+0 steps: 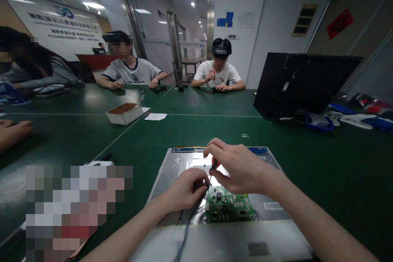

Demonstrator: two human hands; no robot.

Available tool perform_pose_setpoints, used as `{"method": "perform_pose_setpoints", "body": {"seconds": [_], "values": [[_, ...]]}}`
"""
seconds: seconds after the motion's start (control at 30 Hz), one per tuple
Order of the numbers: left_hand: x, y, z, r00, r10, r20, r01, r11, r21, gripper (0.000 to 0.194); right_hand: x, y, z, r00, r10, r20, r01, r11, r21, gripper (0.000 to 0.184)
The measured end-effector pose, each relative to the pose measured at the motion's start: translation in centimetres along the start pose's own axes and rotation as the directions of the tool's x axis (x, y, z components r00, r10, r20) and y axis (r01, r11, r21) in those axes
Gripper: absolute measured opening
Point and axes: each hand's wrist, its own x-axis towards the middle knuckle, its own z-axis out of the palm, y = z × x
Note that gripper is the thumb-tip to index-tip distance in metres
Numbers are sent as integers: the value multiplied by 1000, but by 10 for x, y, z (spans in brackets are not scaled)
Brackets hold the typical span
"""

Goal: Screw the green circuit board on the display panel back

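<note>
A metal-backed flat display panel [166, 180] lies in front of me, with a green circuit board [229, 206] fixed on its back. My right hand [241, 168] is closed on a red-and-black screwdriver [214, 166], its shaft pointing down to the board's upper left corner. Beside the screwdriver's tip, my left hand [187, 188] has its fingers pinched together; what they hold, if anything, is hidden. A grey cable [186, 229] runs from under that hand toward the panel's near edge. Along the far edge sits a narrow blue circuit strip [258, 150].
On the green table [215, 129] stand an open white box [124, 114] and, to the right, a black monitor housing [302, 86]. Gloves [359, 120] lie beyond it. A blurred-out item [76, 208] is at my left. Several people sit around the table; one person's hand [14, 133] shows at far left.
</note>
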Motion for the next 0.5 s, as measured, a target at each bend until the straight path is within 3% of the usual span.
{"method": "perform_pose_setpoints", "body": {"seconds": [0.1,0.33,0.5], "values": [[0,1,0,1000,-24,-8,24,1000,-7,7,0,1,2,1000,2,-3,-2,1000,-1,27],[-2,2,1,1000,-1,-17,2,999,36,12,3,4,2,1000,25,8,-23,991,-130,13],[-1,-1,2,1000,3,-26,-2,999,39,12,-1,-1,-2,999,-34,30,34,999,-20,20]]}}
